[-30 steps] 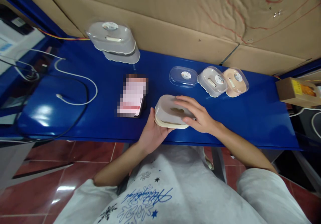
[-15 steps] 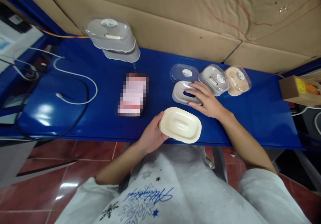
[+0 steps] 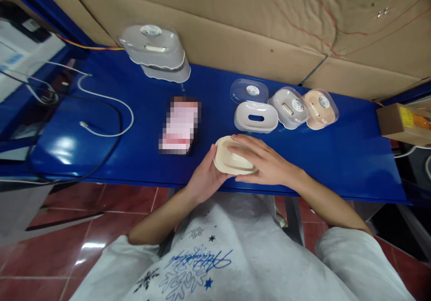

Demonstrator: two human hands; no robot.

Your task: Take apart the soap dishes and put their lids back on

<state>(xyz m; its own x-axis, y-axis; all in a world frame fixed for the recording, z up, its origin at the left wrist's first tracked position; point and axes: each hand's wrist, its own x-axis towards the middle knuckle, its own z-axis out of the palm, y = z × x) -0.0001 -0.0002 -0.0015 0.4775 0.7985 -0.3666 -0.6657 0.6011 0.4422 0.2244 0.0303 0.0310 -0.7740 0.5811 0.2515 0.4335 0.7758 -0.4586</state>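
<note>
My left hand (image 3: pixel 207 175) grips a cream oval dish (image 3: pixel 224 159) by its left end, thumb at the rim and fingers underneath. Over the dish's right half lies my right hand (image 3: pixel 261 159), its fingers bent across the hollow and hiding much of it. Just beyond, a grey-white oval shell (image 3: pixel 240 123) with a slot through its middle rests on the blue table (image 3: pixel 212 85). A clear oval lid (image 3: pixel 239 92) with a round sticker lies behind that shell.
To the right stand a grey lidded box (image 3: pixel 286 108) and a peach one (image 3: pixel 316 112). Two grey boxes (image 3: pixel 164 69) are stacked at back left. A phone (image 3: pixel 180 126) lies left of my hands, cables (image 3: pixel 111 95) farther left. A cardboard box (image 3: pixel 392 121) sits at the right end.
My right hand has lifted the grey-white shell off the cream dish and set it before the clear lid. Now empty of the shell, it has come back onto the dish in my left hand.
</note>
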